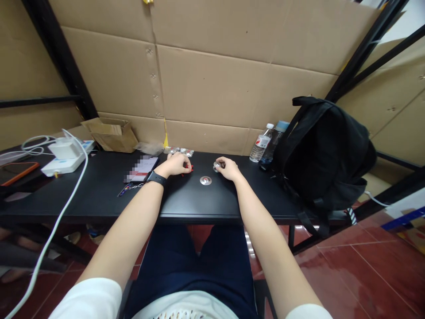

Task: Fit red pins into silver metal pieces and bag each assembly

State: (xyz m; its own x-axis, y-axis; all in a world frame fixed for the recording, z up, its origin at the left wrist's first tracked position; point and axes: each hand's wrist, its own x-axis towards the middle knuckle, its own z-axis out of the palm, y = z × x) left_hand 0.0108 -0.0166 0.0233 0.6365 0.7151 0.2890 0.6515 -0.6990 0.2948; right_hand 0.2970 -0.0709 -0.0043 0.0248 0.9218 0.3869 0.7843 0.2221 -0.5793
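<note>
My left hand, with a black watch on its wrist, is curled over the table. Small red pieces show at its fingertips; their kind is too small to tell. In my right hand a small, shiny, clear-silver round piece is pinched between thumb and fingers. Between the hands a round silver disc with a raised, reddish centre lies flat on the black table. Just behind my left hand are shiny clear-and-silver packs, partly hidden by it.
Left of my left arm lie a phone and a keychain. Farther left stand a paper bag and a white power strip with a trailing cable. To the right are a water bottle, a blue-capped bottle and a black backpack. Cardboard walls the back.
</note>
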